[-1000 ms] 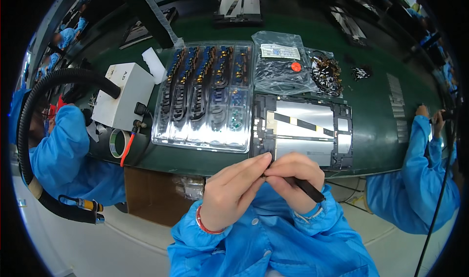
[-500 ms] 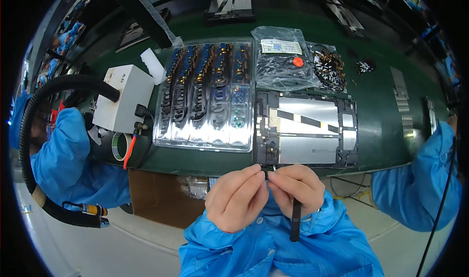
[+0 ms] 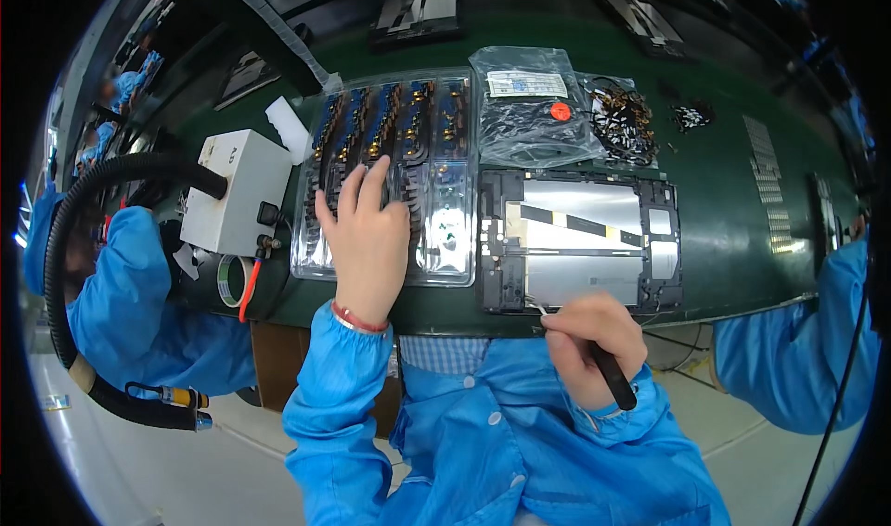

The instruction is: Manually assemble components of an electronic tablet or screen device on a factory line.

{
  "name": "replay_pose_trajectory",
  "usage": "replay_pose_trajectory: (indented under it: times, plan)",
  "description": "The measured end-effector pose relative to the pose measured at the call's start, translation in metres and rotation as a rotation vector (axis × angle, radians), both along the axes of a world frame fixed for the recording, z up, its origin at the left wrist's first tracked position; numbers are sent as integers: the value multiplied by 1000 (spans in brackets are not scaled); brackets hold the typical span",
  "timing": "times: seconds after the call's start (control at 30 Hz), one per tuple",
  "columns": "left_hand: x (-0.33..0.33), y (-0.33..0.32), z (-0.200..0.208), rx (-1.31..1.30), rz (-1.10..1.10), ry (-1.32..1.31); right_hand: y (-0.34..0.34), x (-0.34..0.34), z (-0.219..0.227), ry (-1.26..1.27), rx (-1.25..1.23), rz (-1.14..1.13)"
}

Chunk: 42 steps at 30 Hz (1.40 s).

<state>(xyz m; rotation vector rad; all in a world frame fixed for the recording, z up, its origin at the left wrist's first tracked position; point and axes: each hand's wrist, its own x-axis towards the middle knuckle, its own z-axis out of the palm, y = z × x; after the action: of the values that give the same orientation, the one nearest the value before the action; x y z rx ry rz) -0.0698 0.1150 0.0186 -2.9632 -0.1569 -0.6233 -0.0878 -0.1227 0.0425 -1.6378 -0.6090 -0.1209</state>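
My left hand (image 3: 367,238) is stretched over a clear plastic tray (image 3: 325,268), fingers apart among rows of small dark parts (image 3: 380,122) with blue and gold-coloured bits. Whether a fingertip touches a part cannot be made out. My right hand (image 3: 594,348) is closed round a slim tool with a black handle and thin pale metal tip, seemingly tweezers (image 3: 613,378). Their tip points at the lower left corner of an opened tablet-like device (image 3: 585,280), which lies flat with silver plates and a dark diagonal strip showing.
Behind the device lie clear plastic bags (image 3: 529,109) and a heap of small dark parts (image 3: 622,127). A white box with a black hose (image 3: 232,187) and a tape roll (image 3: 232,280) stand left. Metal strips (image 3: 766,183) lie right. Co-workers' blue sleeves (image 3: 139,313) flank both sides.
My hands, together at the table's front edge half a second ago, have parted. The left reached forward and left over the tray and opened; the right stayed near the device with the tweezers.
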Motion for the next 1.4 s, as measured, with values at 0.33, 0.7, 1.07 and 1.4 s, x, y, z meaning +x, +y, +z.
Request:
replay_pose_trajectory:
  times: [0.33, 0.7, 1.07, 1.4]
  plan:
    - [-13, -39, 46, -109, -45, 125, -61, 35, 13, -159, -347, -423]
    - [77, -94, -17, -549, -622, 103, -36, 128, -36, -579, -886, -140]
    - [78, -95, -28, -733, -619, 56, -33, 131, -38, -728, -964, -177]
    - [82, -97, -32, -678, -772, 40, -32, 128, -22, -447, -978, -97]
